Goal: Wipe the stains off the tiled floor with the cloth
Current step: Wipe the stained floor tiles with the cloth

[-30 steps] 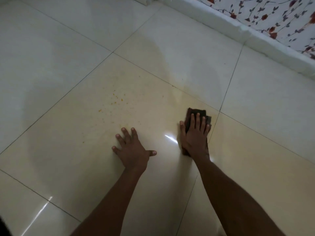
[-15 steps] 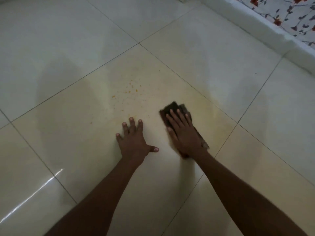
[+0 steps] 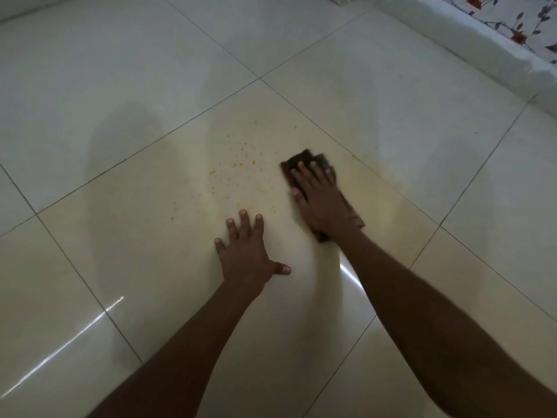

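Small orange stains [image 3: 238, 168] are scattered over a glossy cream floor tile [image 3: 144, 236]. A dark folded cloth [image 3: 304, 158] lies flat on that tile, just right of the stains. My right hand [image 3: 322, 200] presses down on the cloth with straight fingers and covers most of it. My left hand [image 3: 247, 254] rests flat on the bare tile below the stains, fingers spread, holding nothing.
A white raised ledge [image 3: 470, 46] runs along the far right, with a floral fabric [image 3: 518, 22] behind it. Grout lines cross the floor, and light glare streaks [image 3: 69, 342] shine on the near tiles.
My right hand has slid the cloth leftward across the tile, closer to the orange stains. My left hand stays planted on the floor. The view has shifted.
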